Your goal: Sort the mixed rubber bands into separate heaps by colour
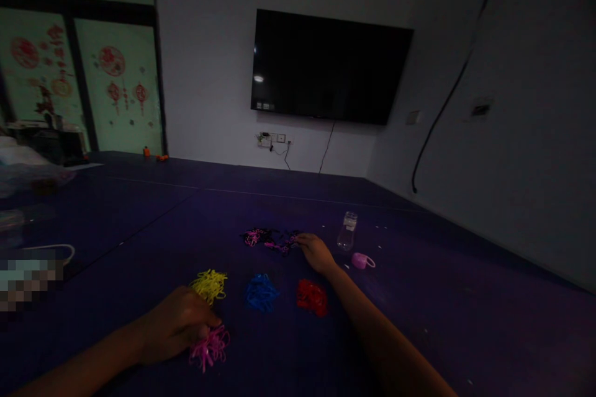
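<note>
My left hand [179, 324] is closed in a pinch at the upper edge of a pile of pink rubber bands [210, 350], its fingertips touching them. Just beyond its knuckles lies a yellow pile of rubber bands [210, 285]. My right hand [316, 252] reaches farther forward, fingers drawn together at the right end of a loose mixed heap of black and pink rubber bands [274, 242]. What those fingertips hold is too small and dark to make out. Blue rubber bands [261, 293] and red rubber bands [312, 297] form separate piles between the two arms.
A clear bottle [347, 231] lies beyond my right hand, with a pink looped lid [362, 261] nearby. Small white scraps dot the dark purple surface [442, 298]. Plastic bags [28, 173] sit at far left. A television [330, 68] hangs on the wall.
</note>
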Available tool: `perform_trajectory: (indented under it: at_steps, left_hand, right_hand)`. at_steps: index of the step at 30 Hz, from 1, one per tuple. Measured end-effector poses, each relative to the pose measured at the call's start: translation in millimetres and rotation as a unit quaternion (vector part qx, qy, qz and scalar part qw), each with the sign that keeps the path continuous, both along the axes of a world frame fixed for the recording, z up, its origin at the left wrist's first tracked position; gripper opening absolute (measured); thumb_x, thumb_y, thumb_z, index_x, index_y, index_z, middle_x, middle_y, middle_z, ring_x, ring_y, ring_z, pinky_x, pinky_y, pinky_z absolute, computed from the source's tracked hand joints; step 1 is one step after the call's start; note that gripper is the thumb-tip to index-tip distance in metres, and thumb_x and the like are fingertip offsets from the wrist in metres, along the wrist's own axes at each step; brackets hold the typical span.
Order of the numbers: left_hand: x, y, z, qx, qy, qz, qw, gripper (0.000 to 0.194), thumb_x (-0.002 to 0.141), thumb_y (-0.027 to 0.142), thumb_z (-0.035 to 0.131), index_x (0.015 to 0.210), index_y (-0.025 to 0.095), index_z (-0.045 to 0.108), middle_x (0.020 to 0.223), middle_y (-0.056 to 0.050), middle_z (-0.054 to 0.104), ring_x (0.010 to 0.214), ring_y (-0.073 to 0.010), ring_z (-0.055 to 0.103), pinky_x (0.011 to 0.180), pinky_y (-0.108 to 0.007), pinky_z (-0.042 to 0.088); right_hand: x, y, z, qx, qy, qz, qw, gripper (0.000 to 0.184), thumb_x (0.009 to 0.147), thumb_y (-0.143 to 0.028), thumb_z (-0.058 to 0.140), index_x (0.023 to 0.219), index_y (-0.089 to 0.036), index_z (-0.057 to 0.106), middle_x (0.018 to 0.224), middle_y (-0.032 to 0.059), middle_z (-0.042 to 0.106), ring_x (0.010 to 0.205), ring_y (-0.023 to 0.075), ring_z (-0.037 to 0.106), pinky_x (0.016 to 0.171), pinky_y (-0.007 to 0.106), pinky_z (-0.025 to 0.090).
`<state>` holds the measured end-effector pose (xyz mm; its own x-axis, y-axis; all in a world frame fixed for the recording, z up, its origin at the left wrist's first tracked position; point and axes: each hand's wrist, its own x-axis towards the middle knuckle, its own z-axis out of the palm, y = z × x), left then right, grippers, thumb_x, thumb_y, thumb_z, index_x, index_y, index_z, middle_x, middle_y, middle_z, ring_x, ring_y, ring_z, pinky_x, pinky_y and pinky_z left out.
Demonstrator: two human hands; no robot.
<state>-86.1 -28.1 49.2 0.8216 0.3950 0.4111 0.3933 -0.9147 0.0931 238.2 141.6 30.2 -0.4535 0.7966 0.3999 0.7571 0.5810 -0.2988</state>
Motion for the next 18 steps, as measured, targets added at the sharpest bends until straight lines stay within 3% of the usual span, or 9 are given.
perform_trajectory:
  at_steps: [6, 18]
  left_hand:
    - [-1.7, 0.2, -3.9, 0.002, 0.001, 0.010, 1.000, 0.063, 0.096, 0.045, 0.004, 0.093, 0.019, 0.061, 0.061, -0.003, 0.059, 0.053, -0.0142, 0.052, 0.056, -0.024, 0.041]
    - [-8.3, 4.0, -4.9, 0.038, -0.001, 0.033, 0.999, 0.055, 0.096, 0.048, 0.011, 0.100, 0.020, 0.059, 0.071, -0.004, 0.064, 0.060, -0.0153, 0.057, 0.060, -0.025, 0.043]
  right_hand:
    - [2.5, -0.2, 1.7, 0.001, 0.088, -0.024, 0.996, 0.041, 0.079, -0.007, 0.037, 0.105, -0.017, 0.067, 0.112, 0.0069, 0.064, 0.108, 0.0171, 0.055, 0.097, 0.033, 0.038]
    - [0.8, -7.3, 4.2, -0.010, 0.066, 0.025, 0.997, 0.034, 0.078, -0.008, 0.039, 0.085, -0.018, 0.071, 0.098, 0.0044, 0.069, 0.097, 0.0164, 0.060, 0.092, 0.030, 0.042]
